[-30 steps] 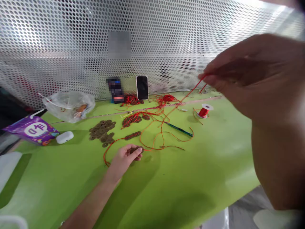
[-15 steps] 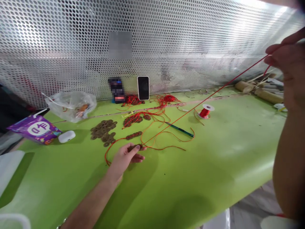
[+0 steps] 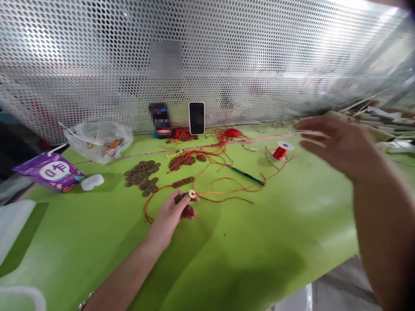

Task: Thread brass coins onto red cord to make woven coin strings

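Between the thumb and fingers of my left hand is a round coin with a hole in it, and red cord trails from it to the right. My right hand hangs above the table, fingers apart and holding nothing, slightly blurred. To its left stands a spool of red cord. A row of coins on cord lies just beyond my left hand. Loose brown coins are heaped to the left, and more coins with red cord lie behind.
A green pen lies on the green table. Two phones, one white-rimmed, lean at the mesh panel. At left are a plastic bag, a purple packet and a white case; sticks lie far right.
My right hand has let go of the taut red cord and moved left and down, its fingers now spread. The cord has dropped onto the table. The coin in my left hand now shows its face.
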`<state>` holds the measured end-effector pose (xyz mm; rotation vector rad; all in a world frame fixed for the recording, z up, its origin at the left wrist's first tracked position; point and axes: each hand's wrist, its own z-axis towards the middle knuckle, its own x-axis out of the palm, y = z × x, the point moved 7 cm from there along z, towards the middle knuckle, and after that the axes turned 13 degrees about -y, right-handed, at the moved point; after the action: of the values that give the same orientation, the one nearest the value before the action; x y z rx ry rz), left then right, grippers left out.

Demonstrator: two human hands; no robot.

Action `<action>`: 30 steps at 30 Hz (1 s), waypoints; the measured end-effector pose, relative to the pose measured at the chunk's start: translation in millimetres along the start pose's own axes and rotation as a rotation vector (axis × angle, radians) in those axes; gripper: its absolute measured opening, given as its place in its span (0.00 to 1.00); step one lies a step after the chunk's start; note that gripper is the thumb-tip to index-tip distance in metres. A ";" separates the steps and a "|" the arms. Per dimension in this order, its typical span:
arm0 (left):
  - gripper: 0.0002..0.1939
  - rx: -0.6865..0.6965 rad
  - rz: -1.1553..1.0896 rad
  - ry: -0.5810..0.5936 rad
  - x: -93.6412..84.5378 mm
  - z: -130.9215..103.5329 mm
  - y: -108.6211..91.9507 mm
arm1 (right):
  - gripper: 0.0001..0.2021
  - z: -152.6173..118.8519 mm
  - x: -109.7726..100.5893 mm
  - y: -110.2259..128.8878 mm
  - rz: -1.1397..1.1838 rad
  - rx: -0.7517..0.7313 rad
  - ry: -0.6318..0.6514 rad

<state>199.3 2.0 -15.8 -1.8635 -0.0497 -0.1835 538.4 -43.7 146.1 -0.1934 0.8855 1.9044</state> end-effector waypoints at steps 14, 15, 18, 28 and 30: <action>0.20 0.076 0.120 0.060 6.0 -4.2 3.5 | 0.15 -106.1 190.0 99.0 0.430 0.081 0.585; 0.20 0.074 0.124 0.065 6.7 -4.6 4.4 | 0.14 -107.4 189.2 98.6 0.437 0.085 0.574; 0.20 0.065 0.133 0.070 7.9 -5.9 5.8 | 0.10 -111.2 187.2 100.3 0.462 0.082 0.549; 0.18 0.086 0.151 0.065 11.2 -9.2 4.3 | 0.06 -113.0 187.8 79.1 0.562 0.367 0.511; 0.18 0.085 0.152 0.055 11.1 -9.3 3.5 | 0.07 -116.6 191.0 75.3 0.578 0.428 0.535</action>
<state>209.7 -8.5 -14.8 -1.7688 0.1199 -0.1248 352.7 -1.4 6.6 -0.2040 1.8454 2.1563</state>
